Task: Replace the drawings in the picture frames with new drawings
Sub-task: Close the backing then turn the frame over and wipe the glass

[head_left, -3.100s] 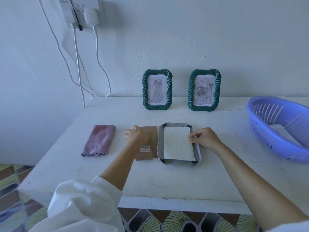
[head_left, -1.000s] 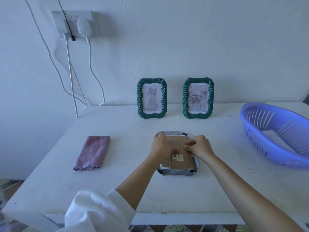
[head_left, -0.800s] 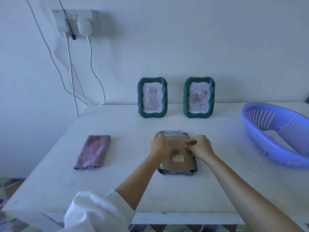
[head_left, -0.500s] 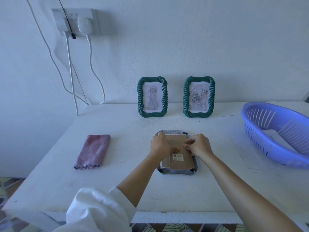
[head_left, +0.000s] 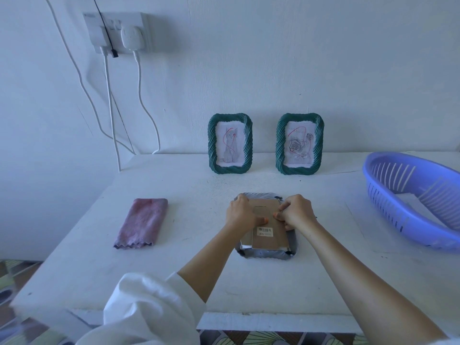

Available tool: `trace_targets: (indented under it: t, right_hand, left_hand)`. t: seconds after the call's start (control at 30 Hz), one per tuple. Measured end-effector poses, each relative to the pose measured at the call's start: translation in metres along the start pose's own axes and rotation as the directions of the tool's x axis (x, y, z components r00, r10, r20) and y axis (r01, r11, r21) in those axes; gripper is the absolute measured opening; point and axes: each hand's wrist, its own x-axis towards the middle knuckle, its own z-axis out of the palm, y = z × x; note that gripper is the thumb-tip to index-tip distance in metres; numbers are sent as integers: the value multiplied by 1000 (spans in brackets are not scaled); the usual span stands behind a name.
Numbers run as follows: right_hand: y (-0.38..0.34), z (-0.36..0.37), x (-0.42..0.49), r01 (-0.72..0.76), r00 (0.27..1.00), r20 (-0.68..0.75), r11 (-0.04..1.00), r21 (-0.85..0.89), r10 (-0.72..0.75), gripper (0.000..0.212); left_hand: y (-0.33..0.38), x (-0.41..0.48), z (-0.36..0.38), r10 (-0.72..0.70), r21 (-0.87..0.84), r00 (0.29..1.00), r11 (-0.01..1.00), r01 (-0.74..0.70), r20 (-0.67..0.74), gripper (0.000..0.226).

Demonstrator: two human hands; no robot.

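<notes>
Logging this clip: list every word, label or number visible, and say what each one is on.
Sticker on the backing board: a barcode with a line beneath that may begin "200"; the rest is too blurred to read.
Rose drawing in the right frame: faint handwriting along the top, unreadable.
Socket: a small mark at its top left corner, too small to read.
No other text is visible.

cat frame (head_left: 212,145), rose frame (head_left: 280,145) green rope-twist | cloth (head_left: 143,222) pink | basket (head_left: 398,215) lilac slotted | backing board (head_left: 268,242) brown
</notes>
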Motion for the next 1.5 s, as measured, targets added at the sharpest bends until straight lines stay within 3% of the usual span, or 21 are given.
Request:
trace_targets:
  t: [0.2,0.33,0.5,0.57,0.63,0.7,0.87,0.93,1.0,1.1,1.2,1.5]
  right_hand:
    - [-2,1,3,-6,999,-37,989,-145,0,17]
    - [-1,0,2,8,1000,-23,990,-142,-12,14]
    - [2,-6,3,15,1000,17,998,-63,-14,21]
    - [6,-9,2,34,999,28,998,-43,-33,18]
    - [11,-12,1,62,998,19,997,-53,-61,10]
    - [18,-17,-1,82,997,21,994,-68,-80,16]
    - [29,-25,-20,71,989,137,995,-73,-61,12]
    - [31,-24,-26,69,984,166,996,-64,-57,20]
    - [33,-20,-30,68,982,176,997,-30,-62,13]
    - [38,-15,-33,78,986,149,997,16,-80,20]
    - [40,-11,-37,82,991,105,996,31,-85,29]
    - [39,-7,-46,60,997,44,998,35,-61,30]
  left_hand:
    - [1,-1,-1,1,-6,1000,1000,-1,6,77]
    - [2,-2,-1,-1,-9,1000,1000,1,7,69]
    - [2,-1,-10,3,-68,1000,998,-4,-23,39]
    - [-2,0,-16,0,-47,999,999,-2,-43,9]
    - [-10,3,-21,-45,-8,998,999,45,-37,20]
    - [-18,-1,-25,-102,52,995,994,101,22,29]
    - [-29,-17,-21,-167,139,980,979,152,107,37]
    - [-33,-20,-17,-164,119,983,981,153,88,36]
    - [-36,-23,-14,-158,87,985,985,152,70,33]
    - [-36,-31,-11,-122,29,992,992,121,41,7]
    - [-39,-34,-5,-100,-60,994,993,102,30,21]
    - [-42,-41,-5,-85,-187,993,977,98,80,14]
